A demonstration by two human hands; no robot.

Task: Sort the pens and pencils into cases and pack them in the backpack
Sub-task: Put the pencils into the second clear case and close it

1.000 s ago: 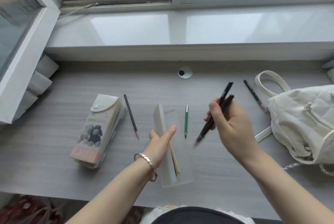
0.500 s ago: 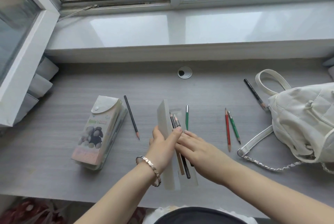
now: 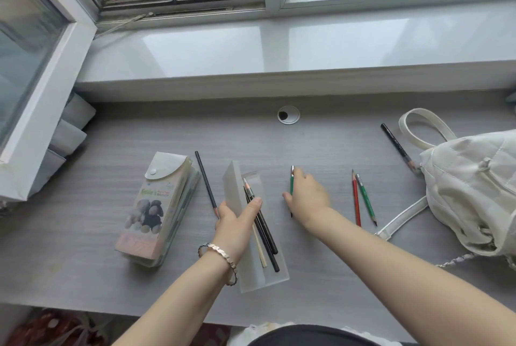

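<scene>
Mid-sort — left hand (image 3: pixel 237 223) clamped on the frosted case (image 3: pixel 252 234) lid, propping it open, few pencils inside. Right hand (image 3: pixel 305 197) spread over the green pencil (image 3: pixel 292 182) on the desk (image 3: pixel 321 276), not pinched yet. Next up, probably: pinch, lift, drop into case — backpack (image 3: pixel 472 192) waiting far right.

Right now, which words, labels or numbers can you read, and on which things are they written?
Pencil case with the animal picture: green lettering above the picture, too blurred to read for certain.
Black pencil near the backpack: faint print along it, too small to read.
No other text visible.
</scene>
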